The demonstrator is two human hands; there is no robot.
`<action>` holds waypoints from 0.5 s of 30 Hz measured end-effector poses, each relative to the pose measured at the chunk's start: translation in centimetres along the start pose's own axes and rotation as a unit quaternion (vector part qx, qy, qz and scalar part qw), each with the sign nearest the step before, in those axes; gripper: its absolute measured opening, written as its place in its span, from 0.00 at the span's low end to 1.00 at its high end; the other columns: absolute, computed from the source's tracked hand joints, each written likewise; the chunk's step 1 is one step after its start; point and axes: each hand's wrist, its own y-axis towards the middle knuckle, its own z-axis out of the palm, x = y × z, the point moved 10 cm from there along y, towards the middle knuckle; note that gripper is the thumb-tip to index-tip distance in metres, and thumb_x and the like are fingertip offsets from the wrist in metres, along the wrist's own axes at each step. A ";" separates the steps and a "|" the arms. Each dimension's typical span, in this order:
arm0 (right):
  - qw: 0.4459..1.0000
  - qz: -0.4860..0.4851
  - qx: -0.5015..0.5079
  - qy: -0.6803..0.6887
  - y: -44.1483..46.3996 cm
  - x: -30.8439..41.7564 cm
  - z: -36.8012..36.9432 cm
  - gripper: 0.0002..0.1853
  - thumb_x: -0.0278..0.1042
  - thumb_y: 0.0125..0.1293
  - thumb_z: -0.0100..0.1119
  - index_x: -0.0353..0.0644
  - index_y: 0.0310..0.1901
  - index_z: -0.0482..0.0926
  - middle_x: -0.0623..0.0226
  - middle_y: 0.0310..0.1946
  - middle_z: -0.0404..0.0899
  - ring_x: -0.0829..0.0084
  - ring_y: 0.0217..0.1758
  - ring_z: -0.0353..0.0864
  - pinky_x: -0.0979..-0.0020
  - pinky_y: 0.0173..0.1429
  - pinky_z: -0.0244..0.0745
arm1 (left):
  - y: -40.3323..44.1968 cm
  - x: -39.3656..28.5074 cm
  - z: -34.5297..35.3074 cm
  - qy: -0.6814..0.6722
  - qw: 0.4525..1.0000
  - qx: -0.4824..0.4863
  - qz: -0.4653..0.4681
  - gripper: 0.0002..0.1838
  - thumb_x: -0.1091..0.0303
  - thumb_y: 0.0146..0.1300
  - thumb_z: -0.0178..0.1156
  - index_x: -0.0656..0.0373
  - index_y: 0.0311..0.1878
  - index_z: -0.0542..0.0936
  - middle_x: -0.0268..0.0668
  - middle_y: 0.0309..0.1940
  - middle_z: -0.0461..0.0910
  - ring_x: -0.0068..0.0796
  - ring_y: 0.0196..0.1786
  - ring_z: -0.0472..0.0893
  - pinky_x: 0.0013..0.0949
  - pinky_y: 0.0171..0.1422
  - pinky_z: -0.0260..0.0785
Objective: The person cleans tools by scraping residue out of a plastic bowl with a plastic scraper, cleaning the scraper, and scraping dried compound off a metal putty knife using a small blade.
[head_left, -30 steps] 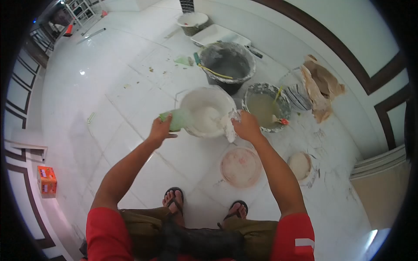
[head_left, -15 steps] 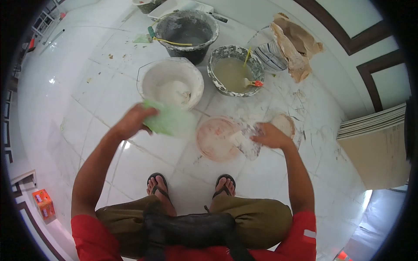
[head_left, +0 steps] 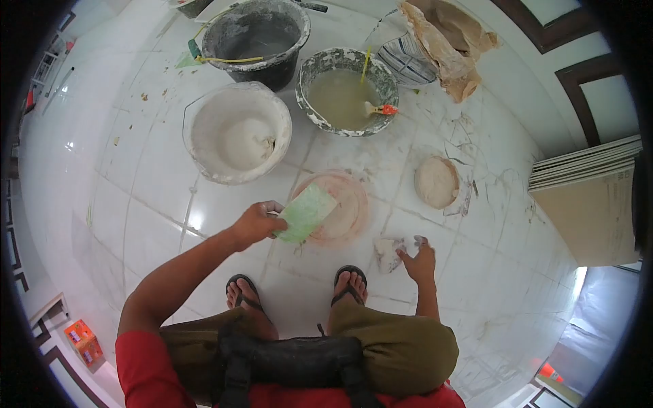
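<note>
I'm moving my right hand closer in, fingers spread, whitish piece lying just left. My left hand is gripping green sheet.

I see a glossy white tiled floor with grey joints, smudged and scattered with crumbs, a bright reflection shining at its left. At the upper right I get a pale wall with dark brown moulding, and below it flat boards stacked on edge near the corner.
</note>
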 end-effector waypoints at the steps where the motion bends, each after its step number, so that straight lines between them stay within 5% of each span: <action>1: 0.997 0.001 -0.056 0.049 -0.2 1.1 -0.8 0.17 0.39 0.70 0.69 0.32 0.49 0.84 0.52 0.41 0.88 0.63 0.43 0.88 0.65 0.51 0.81 | 0.1 -0.1 0.7 0.000 1.000 0.000 0.000 0.25 0.69 0.64 0.69 0.70 0.62 0.76 0.43 0.48 0.86 0.32 0.50 0.86 0.33 0.57 0.82; 2: 0.989 0.000 -0.112 0.097 -0.3 2.0 -1.2 0.18 0.40 0.71 0.68 0.32 0.50 0.84 0.50 0.41 0.88 0.61 0.43 0.88 0.64 0.52 0.81 | 0.3 -0.2 1.7 -0.032 0.999 0.004 -0.002 0.26 0.70 0.65 0.69 0.70 0.63 0.75 0.42 0.48 0.86 0.31 0.50 0.86 0.33 0.56 0.81; 4: 0.981 -0.056 0.078 0.169 0.1 5.5 3.9 0.21 0.40 0.75 0.65 0.31 0.59 0.81 0.60 0.41 0.87 0.69 0.44 0.85 0.66 0.50 0.80 | 0.5 -0.3 4.5 -0.061 0.998 0.013 -0.009 0.27 0.71 0.65 0.69 0.70 0.65 0.74 0.42 0.48 0.86 0.30 0.49 0.86 0.33 0.55 0.81; 6: 0.832 0.031 0.247 0.495 -1.9 10.2 9.5 0.21 0.39 0.77 0.63 0.30 0.62 0.79 0.62 0.45 0.86 0.73 0.45 0.82 0.71 0.51 0.78 | 0.9 -1.3 7.9 -0.073 0.996 0.050 0.009 0.24 0.70 0.67 0.69 0.70 0.63 0.76 0.42 0.50 0.87 0.28 0.49 0.86 0.33 0.54 0.80; 11: 0.827 0.094 0.200 0.517 -1.6 12.4 11.3 0.23 0.39 0.76 0.64 0.33 0.65 0.77 0.64 0.48 0.86 0.71 0.47 0.85 0.68 0.49 0.83 | 2.3 -1.6 11.9 -0.010 0.993 0.074 0.091 0.25 0.63 0.67 0.72 0.69 0.61 0.79 0.45 0.50 0.87 0.36 0.49 0.88 0.38 0.54 0.80; 13: 0.762 0.093 0.130 0.627 -0.6 10.7 9.6 0.25 0.35 0.76 0.64 0.34 0.69 0.73 0.63 0.50 0.85 0.71 0.48 0.85 0.69 0.51 0.83 | 2.6 -4.8 9.5 0.245 0.954 -0.052 0.165 0.33 0.58 0.64 0.74 0.68 0.66 0.76 0.52 0.50 0.87 0.51 0.51 0.87 0.45 0.57 0.79; 15: 0.808 0.091 0.101 0.574 -0.3 8.5 7.7 0.27 0.33 0.75 0.64 0.34 0.71 0.71 0.62 0.53 0.84 0.70 0.51 0.85 0.69 0.55 0.82 | 3.1 -6.1 5.9 0.298 0.907 -0.193 0.229 0.36 0.59 0.61 0.72 0.71 0.66 0.72 0.61 0.50 0.82 0.61 0.55 0.83 0.48 0.60 0.78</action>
